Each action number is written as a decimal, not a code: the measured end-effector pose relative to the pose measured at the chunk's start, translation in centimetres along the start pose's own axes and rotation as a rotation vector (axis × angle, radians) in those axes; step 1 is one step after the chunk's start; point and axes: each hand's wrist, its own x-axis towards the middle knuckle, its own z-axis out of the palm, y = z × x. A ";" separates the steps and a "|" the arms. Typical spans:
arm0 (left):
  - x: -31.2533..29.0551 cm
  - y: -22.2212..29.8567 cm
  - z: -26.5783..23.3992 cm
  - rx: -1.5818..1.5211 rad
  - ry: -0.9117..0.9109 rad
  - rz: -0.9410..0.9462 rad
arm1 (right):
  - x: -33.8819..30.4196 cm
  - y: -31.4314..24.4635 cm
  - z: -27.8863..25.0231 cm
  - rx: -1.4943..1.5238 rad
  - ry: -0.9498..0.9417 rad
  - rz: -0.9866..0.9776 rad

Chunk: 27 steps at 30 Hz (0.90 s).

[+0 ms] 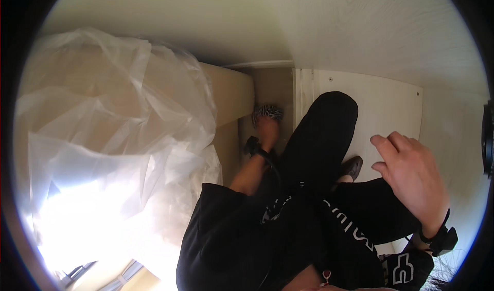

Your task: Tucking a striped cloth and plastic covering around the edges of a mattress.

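Observation:
My left hand (267,130) reaches down into the narrow gap beside the bed-like beige block. Its fingers are closed on a black-and-white patterned cloth (267,112), low against the brownish surface there; part of the grip is hidden. On the other side, my right hand (411,170) hovers in front of the pale cabinet panel, fingers loosely bent and apart, with nothing in them. Black bands with small devices circle both wrists.
Clear plastic sheeting (118,101) drapes over the beige padded block (229,90) at left. Pale wood-grain panels (381,29) rise ahead and at right. A low white board (381,103) lies beside my black-clad knee (329,121). My dark shoe (352,166) stands below.

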 end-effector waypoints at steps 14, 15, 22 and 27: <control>10.2 4.2 -6.6 -0.373 0.309 -0.013 | -2.3 -1.0 -0.4 -0.011 0.102 -0.015; 10.9 5.3 -6.4 -0.326 0.325 -0.060 | -2.3 -0.9 -0.2 -0.017 0.111 -0.004; 5.7 5.4 -1.9 -0.256 -0.001 0.291 | -2.4 -0.3 0.1 -0.028 0.069 0.052; -1.4 2.8 0.5 -0.333 -0.272 0.307 | -1.3 0.2 0.3 -0.013 0.109 -0.005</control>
